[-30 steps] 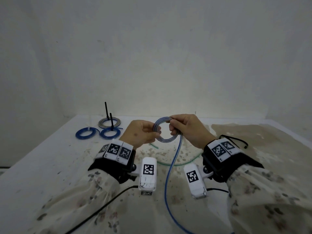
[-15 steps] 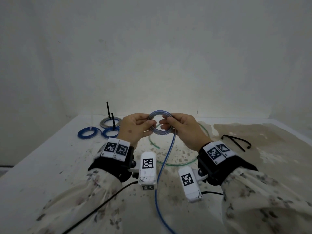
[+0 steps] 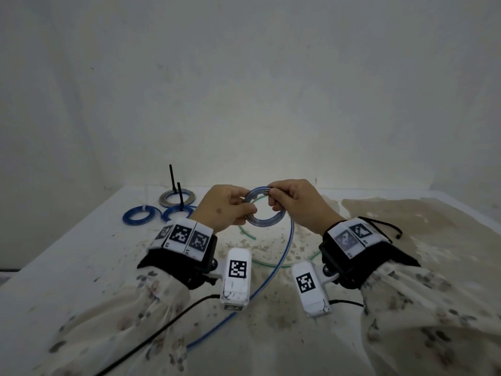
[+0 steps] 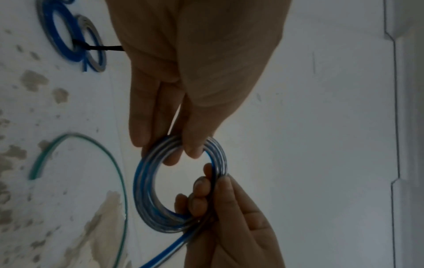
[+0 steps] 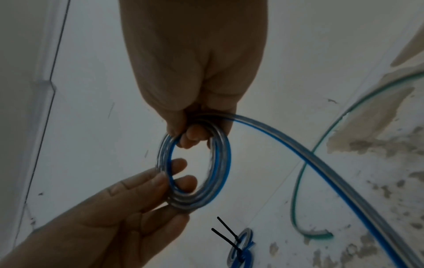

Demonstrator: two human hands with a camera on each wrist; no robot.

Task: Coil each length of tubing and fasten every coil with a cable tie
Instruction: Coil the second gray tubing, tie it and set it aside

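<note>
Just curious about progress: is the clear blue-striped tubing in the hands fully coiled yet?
Partly coiled. The clear blue-striped tubing forms a ring pinched by the left hand and right hand, but a long tail hangs loose.

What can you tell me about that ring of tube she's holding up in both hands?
The tube coil is clear, soft-looking plastic with a blue stripe, wound into several round loops and held upright above the table. The left hand pinches one side, the right hand the other. No tie binds it yet; a loose tail hangs down toward the person.
</note>
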